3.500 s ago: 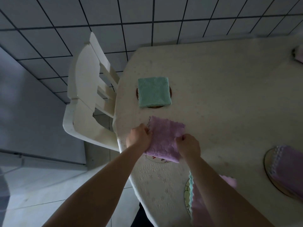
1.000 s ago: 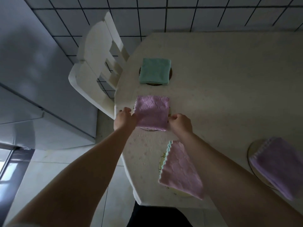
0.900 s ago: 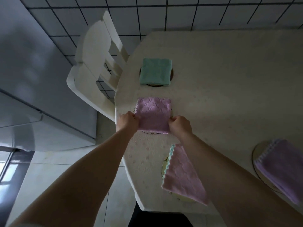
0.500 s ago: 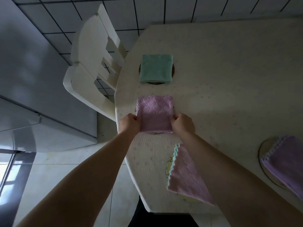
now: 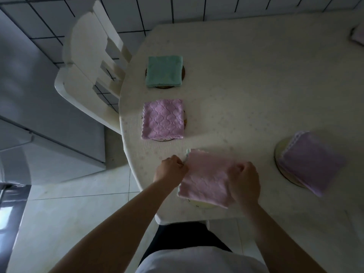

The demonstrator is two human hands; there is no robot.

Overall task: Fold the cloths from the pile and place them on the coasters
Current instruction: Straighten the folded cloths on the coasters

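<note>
Head view, looking down: I see both hands on the pink cloth [image 5: 206,180] at the near edge of the bench [image 5: 256,85]. My left hand [image 5: 170,170] pinches the cloth's left edge, fingers curled; my right hand [image 5: 244,180] has a curled grip on its right side and covers that part. The cloth lies over a pale coaster [image 5: 202,206], of which only a sliver shows at the near edge.

Beyond it a purple cloth [image 5: 163,119] lies folded square on a coaster whose rim peeks out — well apart from my hands. Farther still, a green cloth [image 5: 163,71] sits folded on a brown coaster [image 5: 183,71]. To the right a lilac cloth [image 5: 313,164] rests on a round coaster [image 5: 279,154], overhanging its near side. At the far right corner I can see another cloth, cut off by the frame; I cannot tell more.

A white chair [image 5: 90,62] stands against the bench's left side, over tiled floor [image 5: 59,203]. A grey cabinet [image 5: 29,95] fills the left.
</note>
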